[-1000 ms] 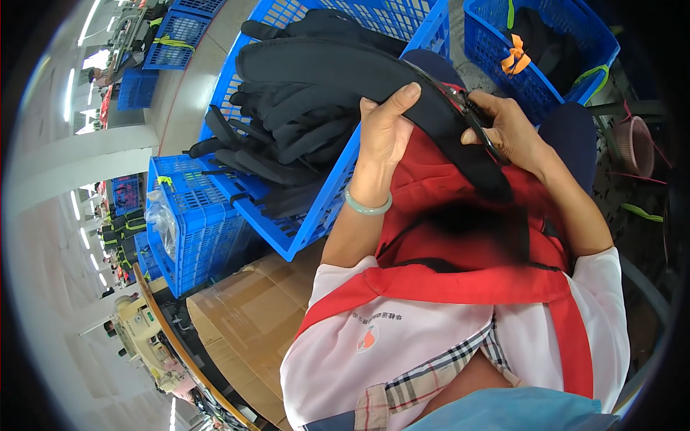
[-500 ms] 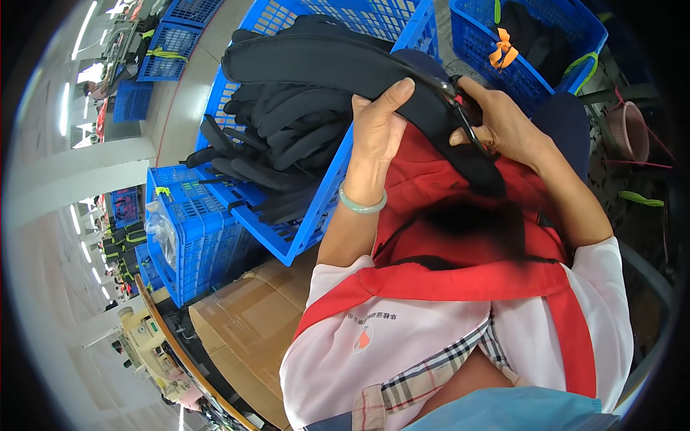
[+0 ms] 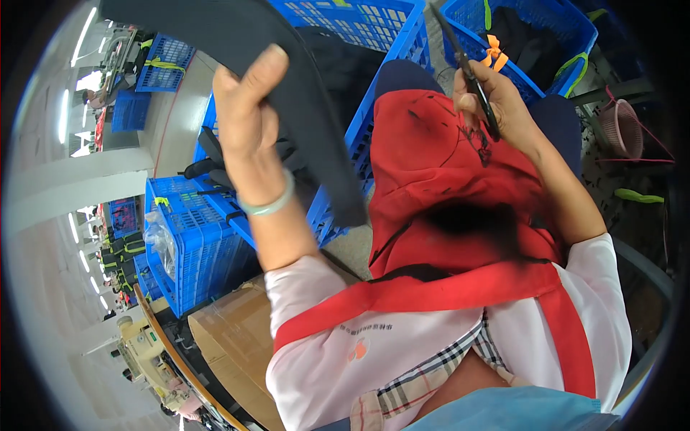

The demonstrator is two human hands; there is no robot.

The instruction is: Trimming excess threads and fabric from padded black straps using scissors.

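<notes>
Ahead-left of the apron (image 3: 424, 154): open crate (image 3: 413, 36) beneath padded strip (image 3: 316, 122); to its left, second crate (image 3: 208, 244), plastic bag (image 3: 159, 235) along the left edge; nearer, carton (image 3: 237, 334). Ahead-right: third crate (image 3: 531, 87), ribbon bow (image 3: 494, 52) on its near edge; farther right, basket (image 3: 622, 131).

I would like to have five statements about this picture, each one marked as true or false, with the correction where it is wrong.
1. The left hand holds a long dark strip. True.
2. The right hand is empty. False: the right hand holds a dark pointed tool.
3. An orange ribbon hangs on a blue crate. True.
4. The apron is green. False: it is red.
5. A pale green bracelet is on the left wrist. True.
</notes>
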